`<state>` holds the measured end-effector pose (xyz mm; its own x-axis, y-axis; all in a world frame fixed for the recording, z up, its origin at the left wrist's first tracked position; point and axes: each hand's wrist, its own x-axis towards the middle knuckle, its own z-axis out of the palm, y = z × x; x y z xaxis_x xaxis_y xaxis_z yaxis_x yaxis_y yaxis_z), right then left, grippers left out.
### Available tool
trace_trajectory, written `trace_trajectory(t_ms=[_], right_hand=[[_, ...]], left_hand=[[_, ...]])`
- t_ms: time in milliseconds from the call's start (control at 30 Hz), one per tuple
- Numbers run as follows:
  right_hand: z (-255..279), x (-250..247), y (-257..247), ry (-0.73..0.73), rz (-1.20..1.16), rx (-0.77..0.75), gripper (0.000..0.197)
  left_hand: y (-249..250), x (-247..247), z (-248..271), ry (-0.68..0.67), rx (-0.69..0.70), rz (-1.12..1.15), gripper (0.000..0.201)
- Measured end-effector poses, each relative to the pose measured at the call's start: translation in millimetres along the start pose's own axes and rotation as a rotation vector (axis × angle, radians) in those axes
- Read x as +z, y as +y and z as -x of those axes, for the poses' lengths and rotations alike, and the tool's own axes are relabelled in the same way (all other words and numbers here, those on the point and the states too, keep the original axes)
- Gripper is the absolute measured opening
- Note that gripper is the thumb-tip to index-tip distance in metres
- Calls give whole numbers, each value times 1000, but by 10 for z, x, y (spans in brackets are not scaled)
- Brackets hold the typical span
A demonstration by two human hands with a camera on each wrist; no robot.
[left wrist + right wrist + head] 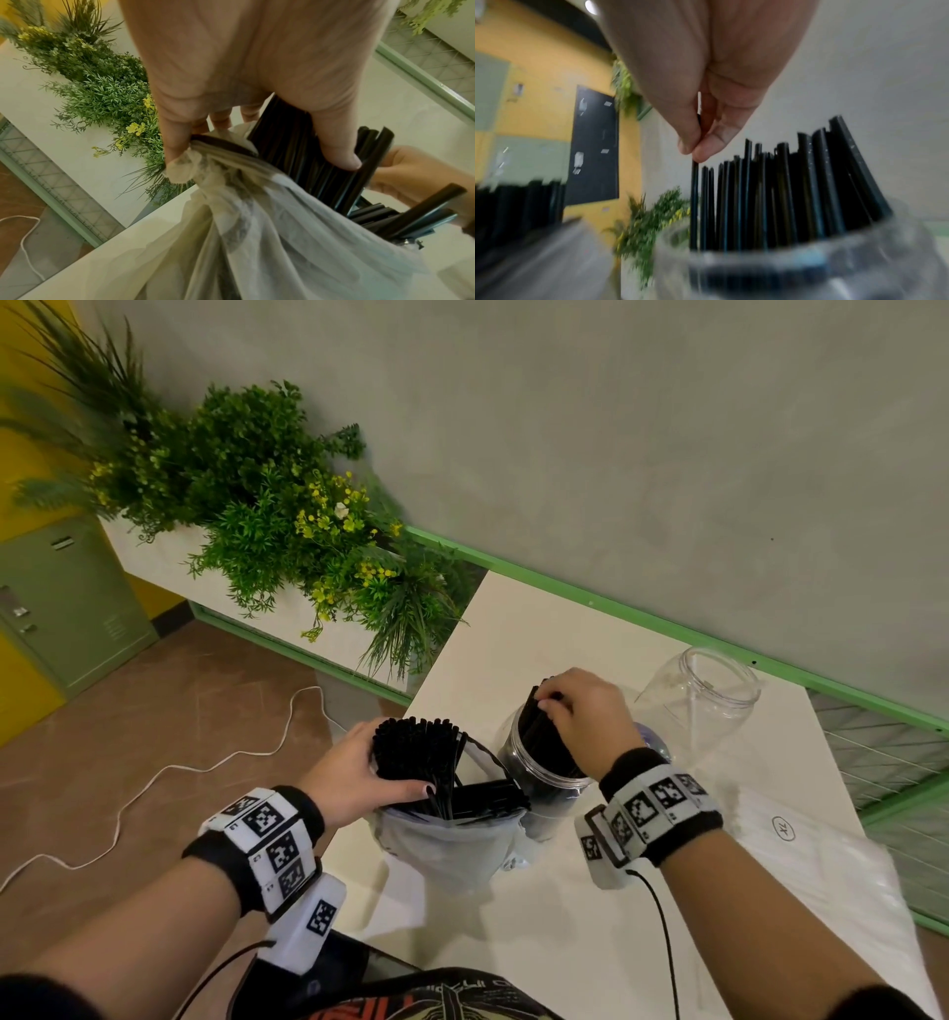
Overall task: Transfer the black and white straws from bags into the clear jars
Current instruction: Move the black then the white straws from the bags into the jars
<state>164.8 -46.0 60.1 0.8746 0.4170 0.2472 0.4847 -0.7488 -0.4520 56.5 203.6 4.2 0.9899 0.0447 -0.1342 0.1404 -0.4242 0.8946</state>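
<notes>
Two jars: one holds black straws, one empty.

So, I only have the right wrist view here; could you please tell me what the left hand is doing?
Observer: The left hand grips a bundle of black straws standing in the plastic bag.
Operator: Is it holding the bag as well?
Observer: Yes, in the left wrist view its fingers pinch the bag's rim too.
Operator: Thanks. Is there a second jar?
Observer: Yes, an empty clear jar is beyond the right hand.
</notes>
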Motion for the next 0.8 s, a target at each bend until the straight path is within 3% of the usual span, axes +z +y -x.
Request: trace_trajectory(t_ms=[100, 233, 367, 400, 500, 600, 800], right_hand=[[-82, -118, 23, 92, -69, 88, 7], [-81, -19, 159, -7, 216, -37, 27], [21, 74, 315, -204, 387, -55, 65], [56, 70, 352, -198, 397, -66, 71], [165, 11, 449, -92, 432, -95, 68], [191, -6, 619, -183, 479, -75, 79], [58, 30, 654, -147, 95, -82, 74]], left_hand=[[-4, -6, 7, 8, 2, -1, 86], [-4, 10, 10, 1, -3, -3, 86], [-2, 3, 16, 5, -10, -8, 86], [-5, 0, 20, 3, -12, -9, 85], [-19, -11, 28, 5, -16, -12, 84], [-29, -14, 27, 16, -25, -6, 83], [-77, 5, -2, 28, -7, -4, 80]])
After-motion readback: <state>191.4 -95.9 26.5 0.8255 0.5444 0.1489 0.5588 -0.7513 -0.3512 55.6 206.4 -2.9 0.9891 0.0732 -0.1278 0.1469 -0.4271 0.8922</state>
